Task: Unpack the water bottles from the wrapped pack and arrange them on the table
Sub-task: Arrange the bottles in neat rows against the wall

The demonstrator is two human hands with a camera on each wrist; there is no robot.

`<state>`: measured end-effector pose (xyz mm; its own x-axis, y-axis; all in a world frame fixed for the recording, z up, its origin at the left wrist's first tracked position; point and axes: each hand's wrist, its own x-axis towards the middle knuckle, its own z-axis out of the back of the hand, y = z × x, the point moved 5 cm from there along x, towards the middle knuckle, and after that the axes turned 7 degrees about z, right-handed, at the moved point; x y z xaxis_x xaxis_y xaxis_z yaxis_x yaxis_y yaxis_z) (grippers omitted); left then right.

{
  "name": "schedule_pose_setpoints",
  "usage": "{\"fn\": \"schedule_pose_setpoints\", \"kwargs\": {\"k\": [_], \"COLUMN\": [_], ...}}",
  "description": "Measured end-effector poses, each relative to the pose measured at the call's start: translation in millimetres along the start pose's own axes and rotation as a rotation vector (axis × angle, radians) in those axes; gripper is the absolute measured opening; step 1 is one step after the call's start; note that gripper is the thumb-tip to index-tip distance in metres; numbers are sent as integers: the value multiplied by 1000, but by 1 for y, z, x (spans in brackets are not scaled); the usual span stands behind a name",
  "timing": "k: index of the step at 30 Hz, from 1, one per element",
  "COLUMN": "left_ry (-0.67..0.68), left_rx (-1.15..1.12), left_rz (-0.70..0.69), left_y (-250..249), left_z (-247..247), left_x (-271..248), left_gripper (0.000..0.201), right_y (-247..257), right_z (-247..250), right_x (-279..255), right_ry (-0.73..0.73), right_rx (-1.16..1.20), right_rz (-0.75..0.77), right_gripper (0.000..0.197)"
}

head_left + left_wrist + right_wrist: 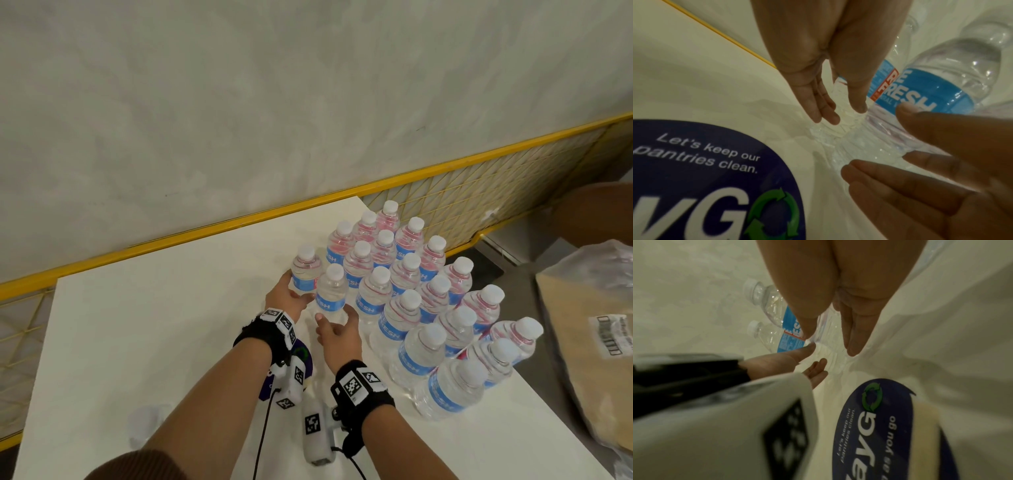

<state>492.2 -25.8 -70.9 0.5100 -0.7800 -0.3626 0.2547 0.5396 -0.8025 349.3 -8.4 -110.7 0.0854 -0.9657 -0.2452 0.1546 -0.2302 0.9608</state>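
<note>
On the white table (164, 329), the head view shows both forearms extended forward: left hand (286, 296) at the end bottle (305, 274), right hand (337, 330) at the next bottle (330, 291), remaining bottles (428, 308) right of both hands. Left wrist view: left fingers (813, 104) straight, released, flanking the bottle base. Right wrist view: right fingers (854, 334) straight, not gripping.

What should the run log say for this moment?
stage: arranging | left hand: straight fingers flank end bottle | right hand: flanks neighbouring bottle | both upright on table
</note>
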Motion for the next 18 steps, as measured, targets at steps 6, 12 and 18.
{"fn": "schedule_pose_setpoints", "kwargs": {"k": [6,12,18], "left_ry": [-5,26,33], "left_rx": [-6,-13,13], "left_rz": [-12,-67,-166], "left_y": [-5,-18,-30], "left_z": [7,5,1], "left_x": [6,2,3], "left_gripper": [65,77,63], "right_y": [7,15,19], "right_z": [1,8,6], "right_x": [-11,-24,-26], "right_ry": [71,96,215], "right_rx": [-32,-50,-178], "right_rz": [61,171,299], "right_gripper": [73,59,66]}}
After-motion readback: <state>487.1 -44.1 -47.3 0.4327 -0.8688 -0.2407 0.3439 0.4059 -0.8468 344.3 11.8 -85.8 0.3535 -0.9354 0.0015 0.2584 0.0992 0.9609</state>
